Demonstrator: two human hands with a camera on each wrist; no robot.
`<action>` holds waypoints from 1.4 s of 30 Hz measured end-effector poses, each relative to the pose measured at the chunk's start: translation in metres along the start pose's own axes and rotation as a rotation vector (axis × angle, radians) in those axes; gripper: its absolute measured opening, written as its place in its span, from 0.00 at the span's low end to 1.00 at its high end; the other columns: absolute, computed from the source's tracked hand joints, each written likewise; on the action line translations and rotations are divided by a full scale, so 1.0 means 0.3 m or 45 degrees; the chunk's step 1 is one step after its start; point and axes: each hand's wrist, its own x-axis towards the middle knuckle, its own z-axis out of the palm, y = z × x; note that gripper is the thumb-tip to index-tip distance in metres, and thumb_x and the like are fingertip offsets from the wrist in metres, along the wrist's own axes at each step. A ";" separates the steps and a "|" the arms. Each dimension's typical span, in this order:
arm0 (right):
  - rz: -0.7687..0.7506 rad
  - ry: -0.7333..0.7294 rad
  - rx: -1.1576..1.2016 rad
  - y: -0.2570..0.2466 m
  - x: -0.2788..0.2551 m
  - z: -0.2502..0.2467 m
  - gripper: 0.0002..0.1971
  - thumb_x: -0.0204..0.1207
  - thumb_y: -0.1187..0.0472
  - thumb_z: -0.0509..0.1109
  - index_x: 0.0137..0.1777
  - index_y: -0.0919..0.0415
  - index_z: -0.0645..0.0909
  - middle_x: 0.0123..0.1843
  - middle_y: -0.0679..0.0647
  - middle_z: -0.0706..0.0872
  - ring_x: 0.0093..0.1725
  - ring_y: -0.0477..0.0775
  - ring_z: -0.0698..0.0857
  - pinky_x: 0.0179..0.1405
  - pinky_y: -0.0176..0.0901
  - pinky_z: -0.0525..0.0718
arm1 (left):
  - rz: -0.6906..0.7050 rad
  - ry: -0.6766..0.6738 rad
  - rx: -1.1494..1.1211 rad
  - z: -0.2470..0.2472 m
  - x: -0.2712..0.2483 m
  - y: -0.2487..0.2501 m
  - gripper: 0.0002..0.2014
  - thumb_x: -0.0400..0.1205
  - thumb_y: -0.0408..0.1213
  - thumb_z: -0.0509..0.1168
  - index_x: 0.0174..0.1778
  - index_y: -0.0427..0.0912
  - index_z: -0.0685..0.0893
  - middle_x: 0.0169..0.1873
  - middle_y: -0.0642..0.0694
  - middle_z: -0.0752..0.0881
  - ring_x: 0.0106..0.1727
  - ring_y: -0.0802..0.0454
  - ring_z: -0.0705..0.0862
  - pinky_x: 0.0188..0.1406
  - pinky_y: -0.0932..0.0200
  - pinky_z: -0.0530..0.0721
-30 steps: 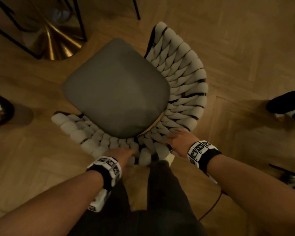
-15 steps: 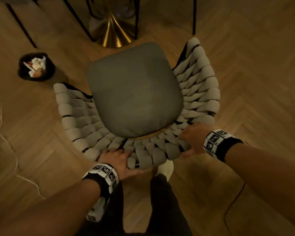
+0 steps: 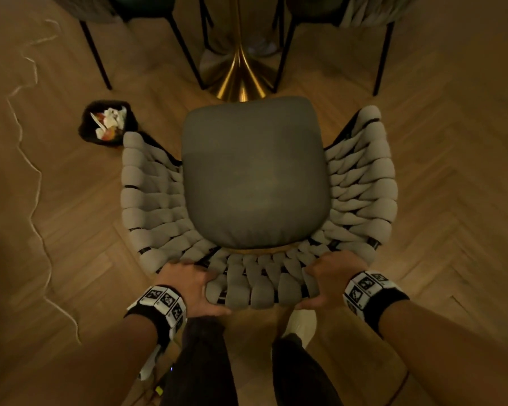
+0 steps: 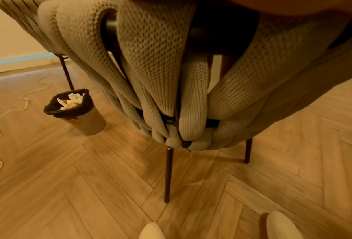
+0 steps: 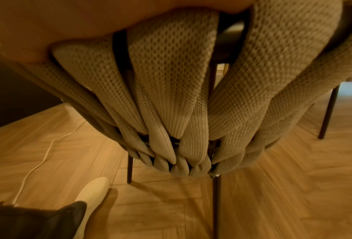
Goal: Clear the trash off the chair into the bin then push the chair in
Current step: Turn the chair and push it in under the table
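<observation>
Herringbone wood floor fills my head view, dim and warm-lit. On it stands the chair, its grey seat cushion bare, its woven back curving toward me. My left hand grips the top rail of the back on the left, fingers over the padded straps and thumb tucked beneath the rim. My right hand has the same hold on the right side, thumb under, fingers over the top. So each grip is closed round the chair back.

Ahead of the seat, the gold flared table base rises; the cushion's front edge sits just at its foot. Black legs of other chairs stand to either side of it.

Left of my chair, close beside its armrest, sits the bin, a paper cup lined with a black bag, holding white and reddish trash. A thin white cord wanders across the floor farther left.
</observation>
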 end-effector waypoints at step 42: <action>0.262 0.228 0.235 0.033 0.828 -1.125 0.51 0.47 0.10 0.46 0.52 0.49 0.83 0.44 0.50 0.88 0.42 0.53 0.86 0.40 0.45 0.82 | 0.249 -0.166 0.222 -0.693 0.724 -1.273 0.52 0.48 0.89 0.40 0.48 0.55 0.83 0.40 0.49 0.88 0.40 0.48 0.84 0.45 0.48 0.86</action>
